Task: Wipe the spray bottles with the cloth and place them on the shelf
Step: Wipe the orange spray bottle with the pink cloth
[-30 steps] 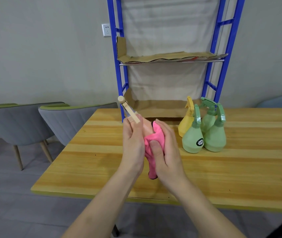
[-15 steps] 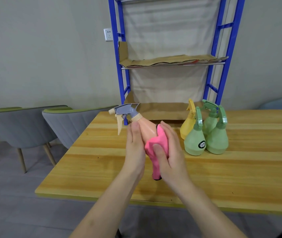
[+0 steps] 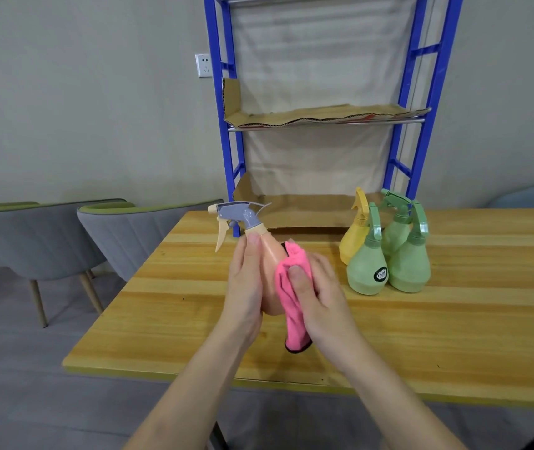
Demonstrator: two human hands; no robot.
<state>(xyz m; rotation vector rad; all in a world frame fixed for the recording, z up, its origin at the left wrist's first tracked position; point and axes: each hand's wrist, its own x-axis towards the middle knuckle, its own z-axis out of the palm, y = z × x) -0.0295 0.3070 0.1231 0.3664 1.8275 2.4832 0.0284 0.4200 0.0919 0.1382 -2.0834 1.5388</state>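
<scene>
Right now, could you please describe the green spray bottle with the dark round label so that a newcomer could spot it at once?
Look at the wooden table in front of the blue shelf frame, where four bottles cluster on the right. The labelled green bottle stands nearest the viewer on the cluster's left, before the yellow bottle. Among the visible faces, only it shows a dark round sticker.

Wooden table [image 3: 454,336]: four spray bottles [image 3: 386,251] clustered right rear.
</scene>
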